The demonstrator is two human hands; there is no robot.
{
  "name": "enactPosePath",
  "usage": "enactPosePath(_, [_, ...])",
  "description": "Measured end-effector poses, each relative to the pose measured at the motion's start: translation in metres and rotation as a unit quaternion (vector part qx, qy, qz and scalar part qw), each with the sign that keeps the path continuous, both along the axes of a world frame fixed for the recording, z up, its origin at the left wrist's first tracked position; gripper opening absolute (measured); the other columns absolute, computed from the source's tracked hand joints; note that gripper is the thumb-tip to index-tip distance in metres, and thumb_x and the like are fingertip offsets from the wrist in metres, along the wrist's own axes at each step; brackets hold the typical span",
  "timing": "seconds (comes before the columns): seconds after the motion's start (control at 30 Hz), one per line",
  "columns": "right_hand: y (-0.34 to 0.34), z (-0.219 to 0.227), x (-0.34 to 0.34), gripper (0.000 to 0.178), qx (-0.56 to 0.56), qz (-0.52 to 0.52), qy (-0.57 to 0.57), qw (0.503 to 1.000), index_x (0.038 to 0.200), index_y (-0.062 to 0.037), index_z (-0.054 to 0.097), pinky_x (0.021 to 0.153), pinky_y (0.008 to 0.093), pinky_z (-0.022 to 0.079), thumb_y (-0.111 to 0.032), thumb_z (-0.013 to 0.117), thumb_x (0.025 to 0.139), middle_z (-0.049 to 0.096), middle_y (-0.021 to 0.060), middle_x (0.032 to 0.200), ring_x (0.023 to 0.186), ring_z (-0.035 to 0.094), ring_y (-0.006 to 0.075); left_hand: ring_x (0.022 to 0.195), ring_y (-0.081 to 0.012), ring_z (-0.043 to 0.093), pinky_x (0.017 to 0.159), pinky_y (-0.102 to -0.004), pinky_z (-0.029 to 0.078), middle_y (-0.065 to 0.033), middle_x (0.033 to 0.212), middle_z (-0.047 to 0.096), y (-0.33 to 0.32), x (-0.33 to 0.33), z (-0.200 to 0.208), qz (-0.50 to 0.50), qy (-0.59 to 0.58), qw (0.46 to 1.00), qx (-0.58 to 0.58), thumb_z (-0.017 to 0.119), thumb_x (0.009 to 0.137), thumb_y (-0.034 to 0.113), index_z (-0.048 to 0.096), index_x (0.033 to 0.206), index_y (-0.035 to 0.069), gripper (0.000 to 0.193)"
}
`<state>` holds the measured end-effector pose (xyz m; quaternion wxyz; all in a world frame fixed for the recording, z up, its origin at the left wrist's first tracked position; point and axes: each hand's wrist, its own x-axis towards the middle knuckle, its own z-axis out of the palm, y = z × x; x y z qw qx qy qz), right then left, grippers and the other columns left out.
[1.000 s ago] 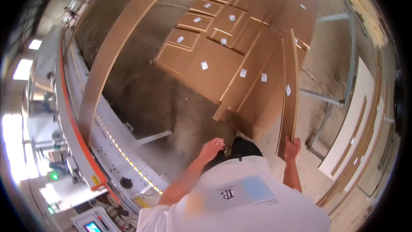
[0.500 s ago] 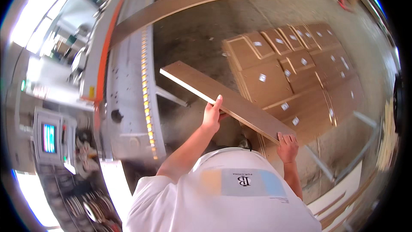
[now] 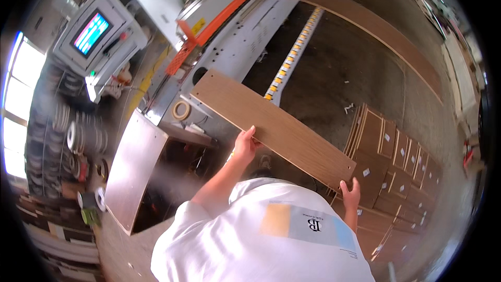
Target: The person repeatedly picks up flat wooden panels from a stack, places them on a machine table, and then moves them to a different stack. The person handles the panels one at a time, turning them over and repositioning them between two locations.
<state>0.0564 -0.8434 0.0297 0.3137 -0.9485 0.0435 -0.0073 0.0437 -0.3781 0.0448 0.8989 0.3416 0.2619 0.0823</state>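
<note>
A long, narrow brown wooden board (image 3: 276,128) is held across in front of me, its broad face turned up. Small holes show near its right end. My left hand (image 3: 246,145) grips its near long edge left of the middle, thumb on top and fingers underneath. At the right end, my right hand (image 3: 350,194) holds the corner, with the thumb and a finger showing at the edge. The board's far left end reaches over the corner of the grey machine bed (image 3: 235,47).
Another long brown board (image 3: 376,26) extends from the orange-edged machine across the roller rail (image 3: 295,52). Stacked labelled panels (image 3: 376,172) stand right. At left are a control screen (image 3: 91,34), a cabinet-like box (image 3: 138,167), a tape roll (image 3: 181,110) and edging coils (image 3: 75,136).
My view and body have turned left, toward the control screen and box. The held board has swung along, and its broad face now shows more fully. Both hands keep their hold.
</note>
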Motion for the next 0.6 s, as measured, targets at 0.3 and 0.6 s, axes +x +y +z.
enactPosePath(0.3, [0.116,-0.067,0.085,0.032,0.175,0.177,0.308,0.918,0.091,-0.0016,0.064,0.064,0.028,0.049,-0.029,0.079,0.089,0.066,0.0042,0.082,0.07,0.058,0.0095,0.112,-0.0186,0.065,0.09,-0.0399,0.052,-0.0021,0.127,0.067,0.146,0.024,-0.088,0.139,0.028,0.99,-0.018,0.051,0.106,0.037,0.055,0.131,0.013,0.035])
enactPosePath(0.6, [0.243,-0.033,0.123,0.028,0.27,0.216,0.375,0.86,0.098,0.0019,0.063,0.066,0.0269,0.053,-0.021,0.078,0.091,0.069,0.0063,0.089,0.076,0.065,0.0109,0.085,-0.0154,0.064,0.065,-0.0352,0.057,-0.0088,0.116,0.064,0.2,0.046,-0.066,0.223,0.217,0.931,0.192,0.063,0.1,0.019,0.024,0.156,0.014,0.068])
